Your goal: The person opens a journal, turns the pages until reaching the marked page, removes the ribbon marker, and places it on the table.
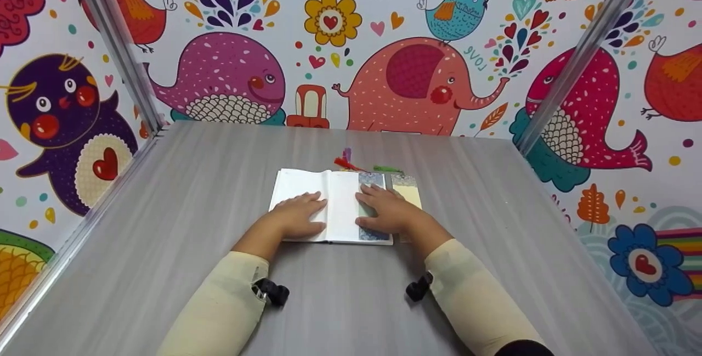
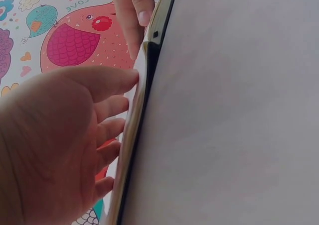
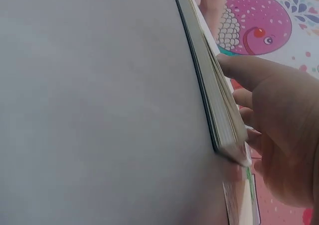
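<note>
An open book point(image 1: 343, 208) with blank white pages lies on the table. My left hand point(image 1: 299, 214) rests palm down on the left page, its fingers spread toward the middle fold. On the right page lies a bookmark strip point(image 1: 374, 233) with a blue pattern along its ends. Across that strip rests my right hand point(image 1: 389, 210), fingers straight and pointing left, partly hiding it. In the right wrist view, the thick page block point(image 3: 214, 85) shows edge-on beside the thumb. Both hands press on the pages without gripping anything.
Right of the book is a pale yellow card point(image 1: 406, 192) with a patterned top, partly under my right wrist. Red point(image 1: 349, 164), purple point(image 1: 346, 154) and green point(image 1: 388, 169) tassels lie beyond the book's far edge. Printed walls point(image 1: 329, 82) border the grey table point(image 1: 219, 153).
</note>
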Tool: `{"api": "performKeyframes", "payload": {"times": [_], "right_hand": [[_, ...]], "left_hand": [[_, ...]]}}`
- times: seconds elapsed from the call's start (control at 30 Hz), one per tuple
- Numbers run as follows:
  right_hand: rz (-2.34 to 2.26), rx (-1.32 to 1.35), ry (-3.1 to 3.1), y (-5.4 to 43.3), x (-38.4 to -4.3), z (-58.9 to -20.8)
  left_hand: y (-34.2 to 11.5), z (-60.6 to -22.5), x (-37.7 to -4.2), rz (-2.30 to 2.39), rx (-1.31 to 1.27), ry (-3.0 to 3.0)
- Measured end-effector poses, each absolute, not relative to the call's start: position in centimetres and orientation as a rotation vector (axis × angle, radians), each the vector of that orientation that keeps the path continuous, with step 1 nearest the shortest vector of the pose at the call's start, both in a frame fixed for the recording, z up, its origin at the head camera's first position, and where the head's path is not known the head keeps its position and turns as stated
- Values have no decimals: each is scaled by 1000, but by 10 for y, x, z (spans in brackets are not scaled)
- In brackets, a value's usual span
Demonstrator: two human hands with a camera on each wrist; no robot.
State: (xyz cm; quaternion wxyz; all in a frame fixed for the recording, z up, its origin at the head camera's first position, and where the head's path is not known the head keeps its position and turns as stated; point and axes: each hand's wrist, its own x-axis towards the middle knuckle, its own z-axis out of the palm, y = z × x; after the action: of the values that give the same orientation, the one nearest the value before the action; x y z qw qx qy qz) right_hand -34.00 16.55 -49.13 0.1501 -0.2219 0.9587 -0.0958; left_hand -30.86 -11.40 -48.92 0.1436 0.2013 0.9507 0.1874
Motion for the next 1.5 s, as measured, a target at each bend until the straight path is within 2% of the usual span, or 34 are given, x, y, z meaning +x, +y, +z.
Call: {"api": "performKeyframes", "payload": {"times": [0.3,0.63,0.93,1.5], "right_hand": [[-418,-550,2805,170,-341,-492],[-621,-18,2944,162,-349,-487],[-956,206,2833,159,-352,-484],[-1134,293,2729,171,-359,-485]], "left_hand": [[-116,-490,-308,538,600,2745],[-115,-490,-309,540,634,2742],[-115,-491,-310,532,610,2736],[-115,-490,-309,528,635,2735]]}}
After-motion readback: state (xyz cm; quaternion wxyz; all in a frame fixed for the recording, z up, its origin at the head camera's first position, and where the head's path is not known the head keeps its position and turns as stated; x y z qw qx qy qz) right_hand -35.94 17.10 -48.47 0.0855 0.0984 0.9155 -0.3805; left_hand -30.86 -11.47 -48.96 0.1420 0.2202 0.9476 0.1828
